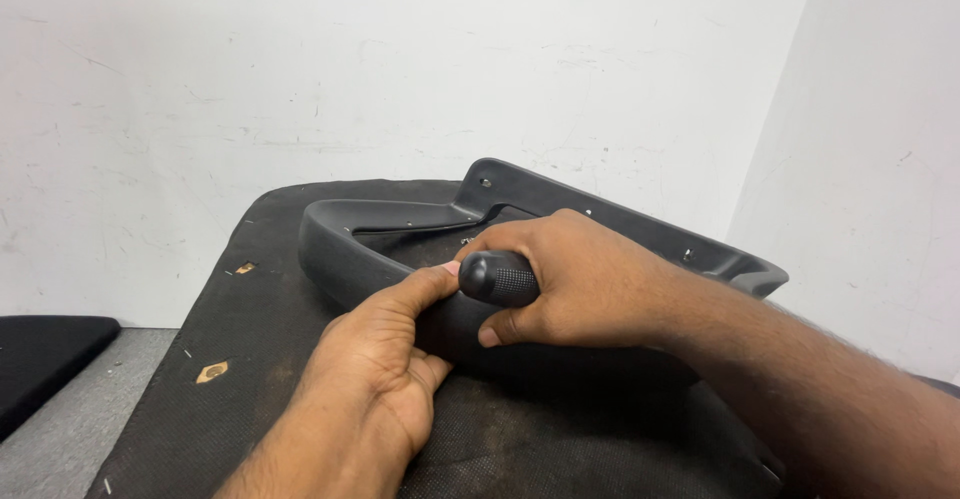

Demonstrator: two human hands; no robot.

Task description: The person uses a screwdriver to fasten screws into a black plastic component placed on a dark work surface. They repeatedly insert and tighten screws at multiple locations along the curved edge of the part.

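Tool tip [500, 277] hidden inside right hand [580, 284]

We see a dark grey plastic trim panel [400, 234] with a matte finish, lying on our desk [230, 339], whose black covering has a fine woven mesh texture, brownish scuffs and small torn spots showing tan. The tool handle [498, 278] is black with a dotted grip pattern. The wall [400, 69] is white with faint grey marks
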